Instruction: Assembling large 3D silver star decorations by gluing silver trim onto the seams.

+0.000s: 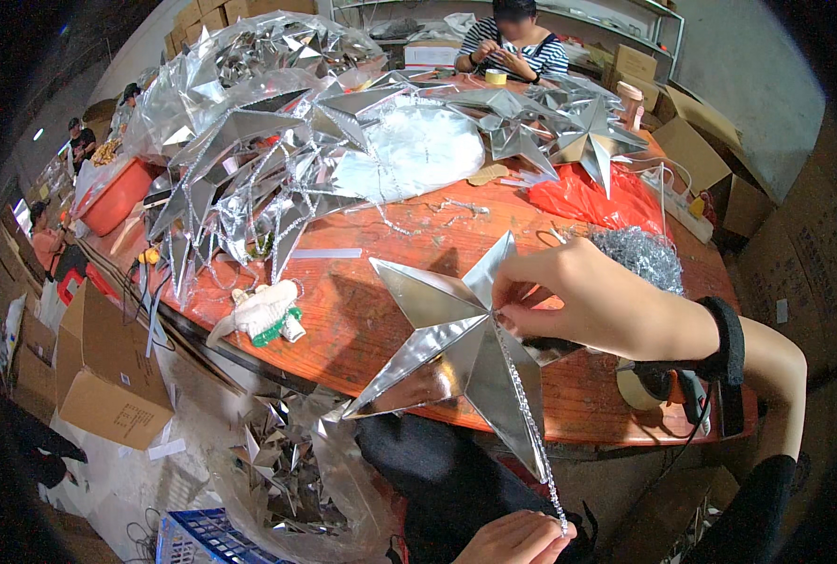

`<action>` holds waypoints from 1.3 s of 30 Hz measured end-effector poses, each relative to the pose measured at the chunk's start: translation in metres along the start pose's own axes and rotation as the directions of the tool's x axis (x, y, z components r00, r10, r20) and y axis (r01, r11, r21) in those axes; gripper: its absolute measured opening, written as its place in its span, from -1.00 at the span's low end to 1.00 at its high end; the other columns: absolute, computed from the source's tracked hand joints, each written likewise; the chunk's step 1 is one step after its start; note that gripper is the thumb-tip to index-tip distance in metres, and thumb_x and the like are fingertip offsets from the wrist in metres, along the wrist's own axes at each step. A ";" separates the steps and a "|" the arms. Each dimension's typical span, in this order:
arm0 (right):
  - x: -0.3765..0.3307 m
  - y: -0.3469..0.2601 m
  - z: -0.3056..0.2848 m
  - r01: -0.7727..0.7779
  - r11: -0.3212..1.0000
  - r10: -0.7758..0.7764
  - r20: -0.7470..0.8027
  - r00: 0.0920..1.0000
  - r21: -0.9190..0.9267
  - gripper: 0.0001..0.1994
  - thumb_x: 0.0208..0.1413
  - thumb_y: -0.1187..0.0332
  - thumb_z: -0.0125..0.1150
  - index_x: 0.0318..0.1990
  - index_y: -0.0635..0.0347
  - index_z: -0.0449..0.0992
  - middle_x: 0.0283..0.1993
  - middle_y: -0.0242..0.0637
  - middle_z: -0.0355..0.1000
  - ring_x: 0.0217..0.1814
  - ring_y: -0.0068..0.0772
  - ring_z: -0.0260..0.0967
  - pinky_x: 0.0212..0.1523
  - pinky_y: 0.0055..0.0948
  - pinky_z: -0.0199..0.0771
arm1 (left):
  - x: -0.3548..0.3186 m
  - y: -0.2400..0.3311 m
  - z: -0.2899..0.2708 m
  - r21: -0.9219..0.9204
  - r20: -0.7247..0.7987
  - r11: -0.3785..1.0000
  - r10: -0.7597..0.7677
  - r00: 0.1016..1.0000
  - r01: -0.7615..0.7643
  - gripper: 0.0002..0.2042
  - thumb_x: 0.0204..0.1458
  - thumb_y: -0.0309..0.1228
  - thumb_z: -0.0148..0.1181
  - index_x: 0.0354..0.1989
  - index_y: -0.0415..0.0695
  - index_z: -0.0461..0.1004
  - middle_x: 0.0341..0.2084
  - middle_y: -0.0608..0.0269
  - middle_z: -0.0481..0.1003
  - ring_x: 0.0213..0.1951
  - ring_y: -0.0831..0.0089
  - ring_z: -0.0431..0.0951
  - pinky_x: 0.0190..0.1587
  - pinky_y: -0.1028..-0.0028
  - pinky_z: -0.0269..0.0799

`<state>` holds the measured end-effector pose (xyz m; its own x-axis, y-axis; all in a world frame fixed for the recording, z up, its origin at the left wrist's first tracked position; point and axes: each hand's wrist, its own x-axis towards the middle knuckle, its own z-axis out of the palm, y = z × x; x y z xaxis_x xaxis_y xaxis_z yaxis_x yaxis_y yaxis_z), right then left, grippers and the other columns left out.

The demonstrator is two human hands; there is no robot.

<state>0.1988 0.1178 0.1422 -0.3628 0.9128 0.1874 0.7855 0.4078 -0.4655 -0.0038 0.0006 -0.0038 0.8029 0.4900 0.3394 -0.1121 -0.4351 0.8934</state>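
A large silver five-pointed star [423,343] stands tilted over the near edge of the red-brown table. At its centre my right hand [569,296] pinches the silver bead trim with thumb and fingertips. The trim [524,404] runs down along the ridge of the star's lower point. Below that point, my left hand [517,540] holds the trim's lower end between closed fingertips. Part of the left hand is cut off by the picture's lower edge.
Finished-looking silver stars [221,160] heap up on the table [371,324]. A white figurine [266,310], red plastic bag [592,199] and tangled silver trim [639,256] lie nearby. Across the table a person [514,45] works. Below are a clear bag of stars [292,470] and a cardboard box [108,367].
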 end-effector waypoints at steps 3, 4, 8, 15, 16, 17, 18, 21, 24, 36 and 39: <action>-0.003 -0.002 -0.001 0.037 0.999 -0.036 0.023 0.999 -0.030 -0.87 -0.10 0.48 0.16 -0.36 0.33 0.45 -0.46 -0.17 0.44 -0.45 -0.29 0.43 -0.38 -0.44 0.40 | 0.004 0.003 -0.006 -0.002 0.017 1.000 0.002 1.000 -0.002 -0.84 -0.12 -0.59 0.15 -0.33 -0.12 0.40 -0.46 0.18 0.46 -0.42 0.21 0.51 -0.37 0.34 0.43; -0.003 -0.001 -0.001 0.035 0.999 -0.035 0.023 0.999 -0.030 -0.87 -0.10 0.48 0.16 -0.36 0.33 0.45 -0.46 -0.17 0.44 -0.45 -0.29 0.43 -0.38 -0.44 0.40 | 0.008 0.008 -0.008 -0.003 0.019 1.000 0.003 1.000 -0.003 -0.84 -0.12 -0.59 0.15 -0.33 -0.12 0.40 -0.46 0.18 0.46 -0.42 0.21 0.51 -0.37 0.34 0.43; -0.004 -0.001 -0.001 0.025 1.000 -0.025 0.036 0.999 -0.017 -0.87 -0.09 0.49 0.15 -0.35 0.32 0.47 -0.46 -0.15 0.44 -0.44 -0.28 0.43 -0.38 -0.45 0.40 | 0.005 0.008 -0.006 -0.037 -0.057 0.996 0.083 0.995 -0.086 -0.92 -0.08 -0.58 0.09 -0.38 -0.20 0.38 -0.48 0.15 0.43 -0.42 0.21 0.47 -0.35 0.35 0.39; -0.004 0.002 0.002 0.046 0.999 -0.046 0.022 0.999 0.013 -0.86 -0.10 0.52 0.17 -0.34 0.34 0.47 -0.44 -0.16 0.46 -0.42 -0.30 0.44 -0.36 -0.44 0.42 | 0.016 0.022 -0.011 0.005 -0.119 0.987 0.162 0.980 -0.163 -0.99 -0.05 -0.60 0.03 -0.46 -0.25 0.36 -0.54 0.16 0.43 -0.49 0.24 0.46 -0.41 0.38 0.39; -0.004 0.003 0.002 0.045 0.999 -0.046 0.021 0.999 0.013 -0.86 -0.10 0.52 0.17 -0.34 0.34 0.47 -0.44 -0.16 0.46 -0.42 -0.30 0.44 -0.36 -0.44 0.42 | 0.016 0.022 -0.011 0.005 -0.118 0.987 0.162 0.980 -0.162 -0.99 -0.05 -0.60 0.03 -0.46 -0.25 0.36 -0.54 0.16 0.43 -0.49 0.24 0.46 -0.41 0.38 0.39; -0.004 0.003 0.002 0.048 0.999 -0.048 0.023 0.999 0.010 -0.86 -0.10 0.51 0.17 -0.33 0.34 0.47 -0.44 -0.15 0.45 -0.41 -0.30 0.44 -0.36 -0.44 0.42 | 0.016 0.022 -0.010 0.005 -0.121 0.986 0.166 0.979 -0.167 -1.00 -0.05 -0.60 0.03 -0.46 -0.25 0.37 -0.54 0.16 0.43 -0.49 0.24 0.46 -0.41 0.38 0.39; -0.004 0.004 0.003 0.051 0.999 -0.051 0.025 0.998 0.008 -0.85 -0.10 0.51 0.17 -0.32 0.35 0.47 -0.43 -0.15 0.45 -0.41 -0.30 0.44 -0.36 -0.44 0.42 | 0.015 0.021 -0.010 0.006 -0.124 0.985 0.170 0.978 -0.171 -0.99 -0.05 -0.60 0.03 -0.45 -0.25 0.37 -0.54 0.16 0.43 -0.49 0.24 0.46 -0.41 0.38 0.39; -0.004 0.004 0.004 0.085 0.995 -0.084 -0.016 0.996 0.053 -0.88 -0.06 0.47 0.09 -0.38 0.35 0.47 -0.47 -0.05 0.43 -0.42 -0.13 0.42 -0.37 -0.36 0.39 | 0.015 0.021 -0.009 0.005 -0.120 0.986 0.164 0.979 -0.164 -0.99 -0.06 -0.61 0.05 -0.45 -0.25 0.37 -0.55 0.16 0.43 -0.49 0.24 0.46 -0.41 0.38 0.39; -0.005 0.005 0.005 0.089 0.995 -0.089 -0.018 0.996 0.053 -0.88 -0.05 0.47 0.09 -0.39 0.36 0.47 -0.46 -0.04 0.43 -0.43 -0.13 0.42 -0.37 -0.35 0.39 | 0.015 0.020 -0.008 0.034 -0.089 0.986 0.166 0.982 -0.164 -0.93 -0.08 -0.61 0.07 -0.39 -0.27 0.38 -0.54 0.14 0.44 -0.48 0.23 0.47 -0.39 0.38 0.40; -0.010 0.006 0.005 0.093 0.995 -0.090 -0.061 0.994 0.039 -0.87 -0.05 0.47 0.09 -0.38 0.38 0.47 -0.45 -0.02 0.43 -0.40 -0.08 0.41 -0.36 -0.32 0.38 | 0.002 0.003 0.007 0.064 -0.050 0.987 0.148 0.988 -0.144 -0.88 -0.08 -0.66 0.02 -0.32 -0.32 0.34 -0.43 0.05 0.42 -0.41 0.18 0.47 -0.36 0.33 0.43; -0.006 0.007 0.007 0.089 0.994 -0.086 -0.039 0.996 0.064 -0.87 -0.05 0.47 0.08 -0.38 0.38 0.47 -0.45 -0.02 0.43 -0.40 -0.07 0.41 -0.36 -0.31 0.38 | -0.002 0.000 0.006 0.174 -0.081 0.970 0.187 0.979 -0.171 -0.90 -0.07 -0.67 0.00 -0.34 -0.33 0.33 -0.44 0.05 0.41 -0.42 0.16 0.47 -0.38 0.32 0.42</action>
<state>0.2023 0.1150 0.1317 -0.4095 0.8744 0.2602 0.7164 0.4848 -0.5017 -0.0019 -0.0053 -0.0062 0.7177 0.4594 0.5233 -0.1444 -0.6370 0.7573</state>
